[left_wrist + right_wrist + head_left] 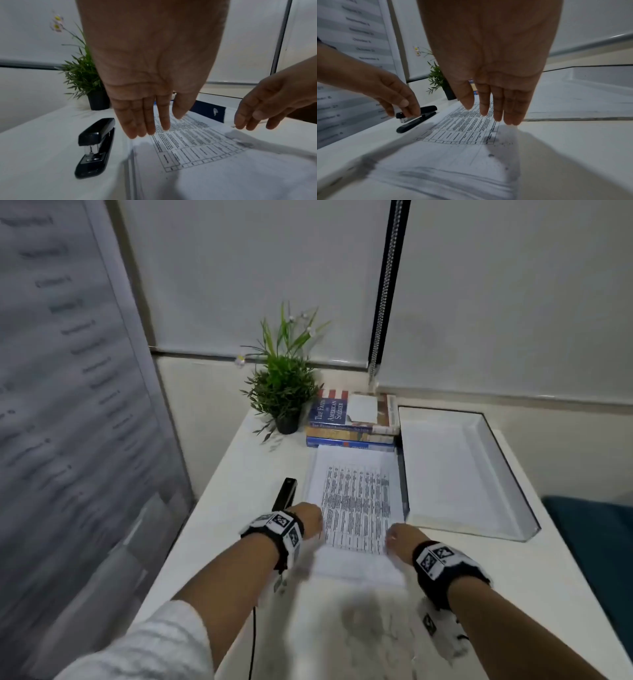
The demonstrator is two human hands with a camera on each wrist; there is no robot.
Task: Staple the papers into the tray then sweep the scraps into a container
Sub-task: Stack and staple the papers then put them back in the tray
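I see the papers (356, 508) flat on the bench (239, 474), between stapler (96, 147) and tray (455, 474). My left hand (150, 75) and right hand (494, 65) hover over them, fingers (147, 121) straight, close together, holding nothing.

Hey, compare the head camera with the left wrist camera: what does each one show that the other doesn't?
Only the head view shows the clear tray, the full stack of books and both wristbands. Only the left wrist view shows the left hand from the palm side, fingers straight above the papers, and the stapler's metal mouth. Both show the stapler left of the papers, the potted plant and the right hand by the papers' right edge.
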